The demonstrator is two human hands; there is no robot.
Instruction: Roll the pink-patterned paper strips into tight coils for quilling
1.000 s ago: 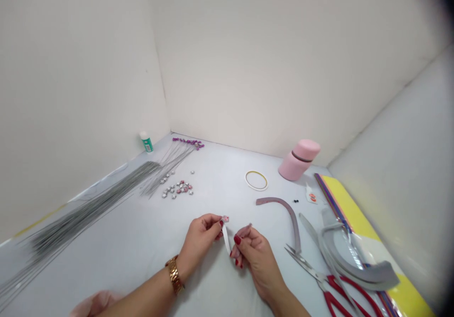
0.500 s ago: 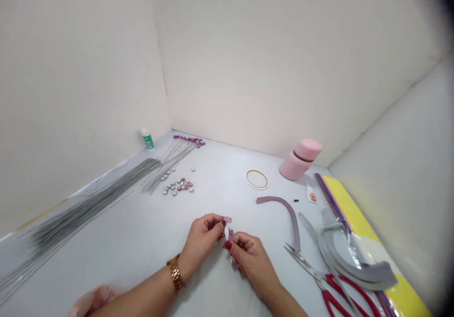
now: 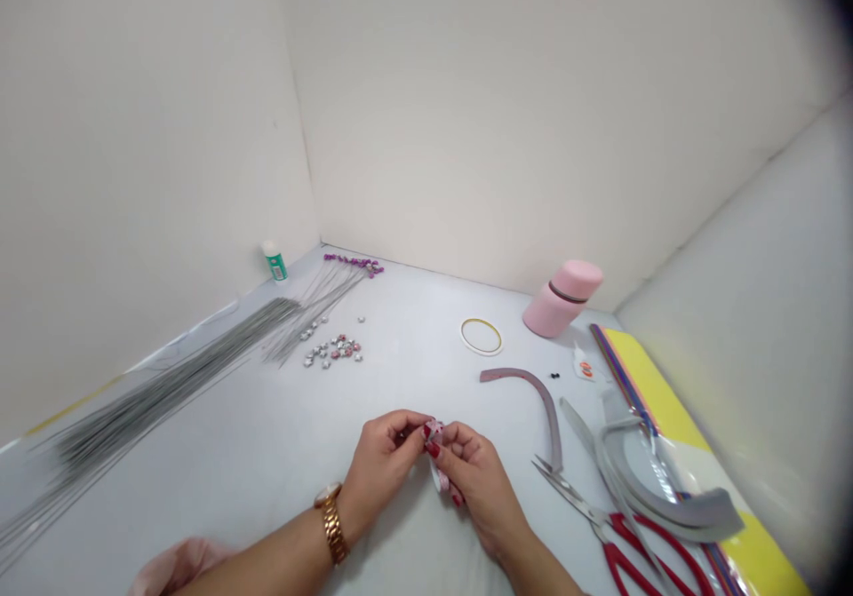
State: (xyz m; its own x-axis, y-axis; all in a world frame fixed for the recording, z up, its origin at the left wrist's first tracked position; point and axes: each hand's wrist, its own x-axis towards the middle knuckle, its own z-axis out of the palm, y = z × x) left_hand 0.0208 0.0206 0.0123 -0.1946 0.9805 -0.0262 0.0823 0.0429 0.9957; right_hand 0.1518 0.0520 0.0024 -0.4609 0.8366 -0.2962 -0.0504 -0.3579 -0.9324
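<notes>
Above the front middle of the table, my left hand (image 3: 387,456) and my right hand (image 3: 481,480) meet with fingertips pinched on one pink-and-white patterned paper strip (image 3: 437,431). The strip is folded over on itself at the top, and a tail of it hangs below between the hands. Fingers hide part of the fold. A gold watch is on my left wrist. To the left lie small folded paper stars (image 3: 341,347), silver and pink. Right of my hands rests a curved bundle of greyish-pink paper strips (image 3: 533,387).
Thin wires (image 3: 179,383) stretch along the left, near purple-tipped stems (image 3: 353,263) and a green-white glue stick (image 3: 275,260). A tape ring (image 3: 481,351) and pink flask (image 3: 563,298) stand farther back. Red-handled scissors (image 3: 617,520), grey strips (image 3: 693,514) and yellow sheets (image 3: 640,365) lie right.
My hands have come closer together. The strip's loose upper end, which stuck out beside my left fingers, is now folded in between my fingertips.
</notes>
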